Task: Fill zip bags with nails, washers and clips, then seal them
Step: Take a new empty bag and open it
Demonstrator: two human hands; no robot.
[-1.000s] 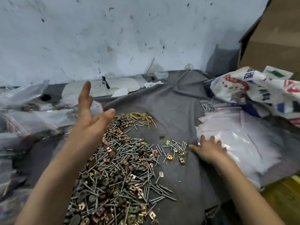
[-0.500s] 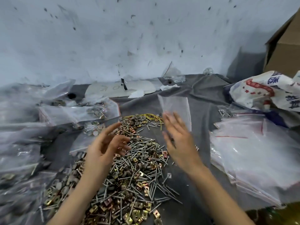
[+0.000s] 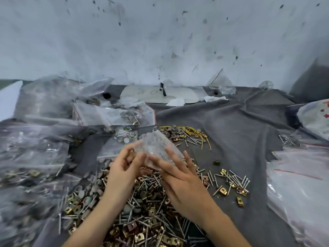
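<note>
You face a speckled white wall (image 3: 160,41) behind the bench, which a creased grey cloth (image 3: 240,125) covers. Along the back edge you see a flat white card (image 3: 142,91) with a black strip (image 3: 162,89) on it and a paper scrap (image 3: 175,102) just in front. A printed white sack (image 3: 315,116) sits at the right edge.

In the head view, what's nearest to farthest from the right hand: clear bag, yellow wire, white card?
1. clear bag, touching the right hand
2. yellow wire, behind it on the cloth
3. white card, far back by the wall
</note>
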